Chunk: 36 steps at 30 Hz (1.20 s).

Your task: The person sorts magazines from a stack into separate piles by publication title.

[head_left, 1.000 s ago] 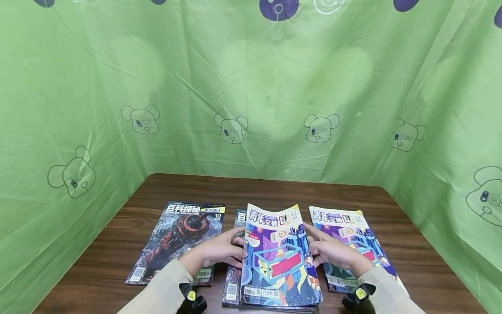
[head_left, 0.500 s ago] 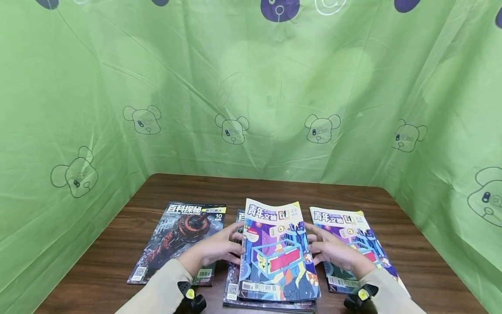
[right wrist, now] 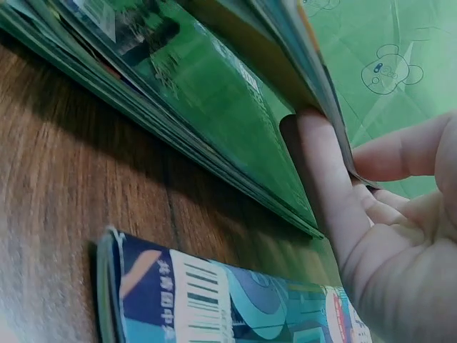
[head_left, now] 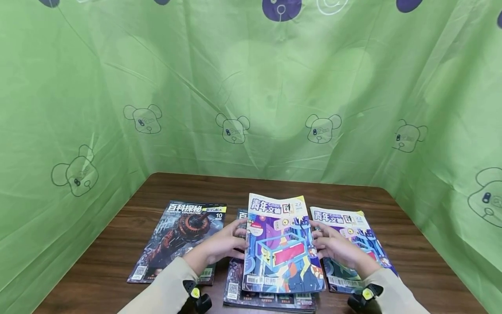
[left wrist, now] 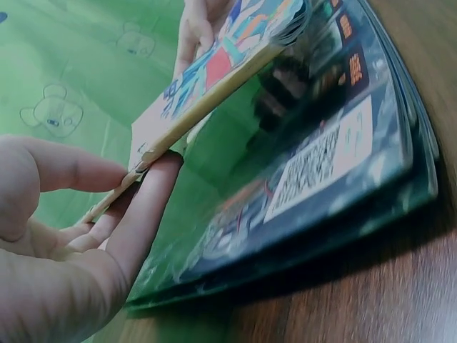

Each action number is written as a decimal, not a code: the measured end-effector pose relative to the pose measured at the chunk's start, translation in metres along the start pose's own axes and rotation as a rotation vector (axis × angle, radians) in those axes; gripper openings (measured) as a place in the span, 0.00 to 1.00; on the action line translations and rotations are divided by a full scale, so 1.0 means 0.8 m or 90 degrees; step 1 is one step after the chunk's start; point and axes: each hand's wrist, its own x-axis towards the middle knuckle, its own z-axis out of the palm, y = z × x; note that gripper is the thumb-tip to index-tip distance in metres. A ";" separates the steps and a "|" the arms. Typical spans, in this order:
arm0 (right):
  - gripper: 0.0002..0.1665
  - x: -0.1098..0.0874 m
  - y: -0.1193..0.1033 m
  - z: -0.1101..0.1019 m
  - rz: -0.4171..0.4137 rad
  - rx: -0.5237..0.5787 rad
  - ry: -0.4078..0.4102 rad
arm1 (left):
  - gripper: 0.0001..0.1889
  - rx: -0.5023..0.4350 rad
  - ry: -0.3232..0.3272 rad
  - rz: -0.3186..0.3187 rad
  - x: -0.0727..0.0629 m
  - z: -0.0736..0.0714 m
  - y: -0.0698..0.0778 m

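Both hands hold a colourful purple-and-blue magazine (head_left: 282, 244) by its sides, above a stack of dark magazines (head_left: 255, 301). My left hand (head_left: 221, 245) pinches its spine edge; in the left wrist view, the fingers (left wrist: 153, 207) reach under that edge. On the opposite side, my right hand (head_left: 340, 249) pinches the page edge, with a finger beneath it in the right wrist view. Both wrist views show a gap between the held magazine and the glossy top cover of the stack (left wrist: 321, 164).
A dark magazine with a red machine on its cover (head_left: 184, 231) lies to the left. To the right lies another purple-and-blue magazine (head_left: 341, 220), partly behind the right hand. The brown wooden table (head_left: 259, 185) is enclosed by green bear-print curtains (head_left: 274, 96).
The held magazine has risen and moved slightly farther off, baring more of the dark stack's front edge. Both hands have moved with it. The magazines at the sides lie where they were.
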 end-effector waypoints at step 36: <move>0.42 -0.061 -0.015 -0.103 -0.057 -0.027 -0.031 | 0.38 -0.095 0.045 0.038 0.062 0.107 -0.005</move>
